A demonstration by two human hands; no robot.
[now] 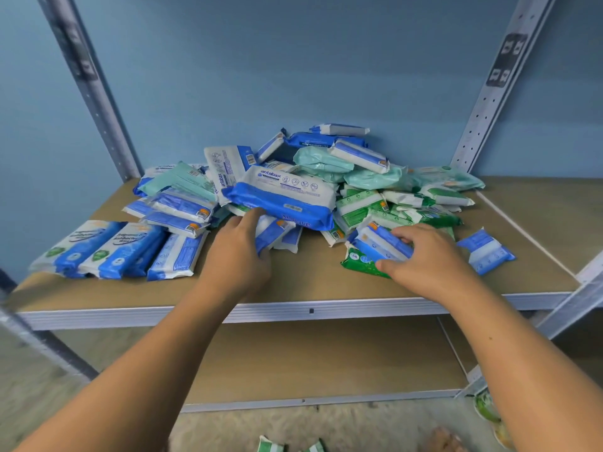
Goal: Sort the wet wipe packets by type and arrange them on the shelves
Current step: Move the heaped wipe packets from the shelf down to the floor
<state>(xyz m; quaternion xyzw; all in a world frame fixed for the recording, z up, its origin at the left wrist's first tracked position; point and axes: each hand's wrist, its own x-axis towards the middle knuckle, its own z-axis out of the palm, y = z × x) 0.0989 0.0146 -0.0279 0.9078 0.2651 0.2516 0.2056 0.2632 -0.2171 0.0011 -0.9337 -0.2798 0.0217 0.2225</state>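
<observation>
A loose heap of wet wipe packets point(326, 177) lies on the upper shelf board point(310, 282), piled against the blue wall point(261, 76) between two grey metal uprights point(489, 93). Both hands work at the front edge of the heap. The left hand point(241, 252) reaches in under a large blue-and-white antabax packet point(280, 197) that tops the pile; its thumb touches that packet's lower left edge, and its fingers curl round a small blue packet point(274, 233) lying just beneath. The right hand point(427, 259) is off to the right, well apart from the left one, and pinches a blue-and-white packet point(381, 243) between thumb and curled forefinger. That packet rests on a dark green packet point(357, 261) at the front of the heap. Behind the right hand lie more green-and-white packets point(359, 207), and pale mint ones point(323, 164) sit higher up towards the wall. To the left of the left hand a row of blue packets point(114, 249) stands side by side near the shelf's front edge, apart from the heap. A single blue packet point(486, 251) lies alone just to the right of the right hand. Below is a lower shelf board point(293, 360), and at the bottom edge of the view two green-and-white packets on the floor point(270, 445) show in part.
</observation>
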